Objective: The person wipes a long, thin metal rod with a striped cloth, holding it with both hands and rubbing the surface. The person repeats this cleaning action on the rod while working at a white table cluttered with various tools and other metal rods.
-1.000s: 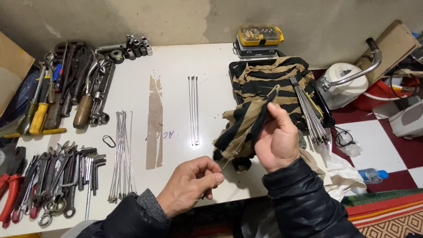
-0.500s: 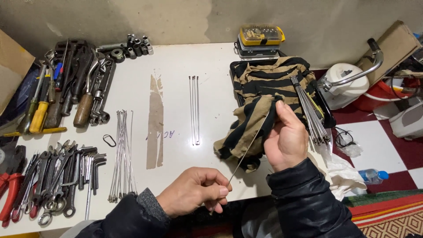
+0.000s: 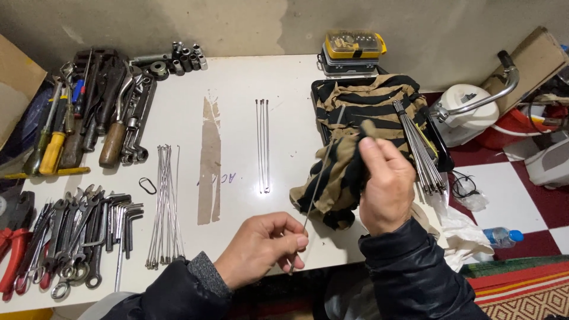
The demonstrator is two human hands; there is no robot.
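My left hand [image 3: 264, 249] pinches the near end of a thin metal spoke [image 3: 315, 189] at the table's front edge. The spoke slants up and to the right into a tan and black striped cloth [image 3: 349, 118]. My right hand [image 3: 385, 186] grips a fold of that cloth and wraps it around the spoke's upper part. Three spokes [image 3: 262, 145] lie side by side in the middle of the white table [image 3: 237, 83]. A bundle of several spokes [image 3: 165, 204] lies to the left, and another bundle [image 3: 421, 148] rests on the cloth's right side.
Spanners and hex keys [image 3: 83, 234] lie at the front left, with pliers, screwdrivers and sockets [image 3: 101, 106] at the back left. A yellow-lidded parts box [image 3: 354, 47] stands at the back. A white machine part [image 3: 468, 109] and a plastic bottle [image 3: 502, 237] are on the floor to the right.
My right hand has slid the cloth up along the spoke, away from me. My left hand has stayed near the front edge, holding the spoke's end.
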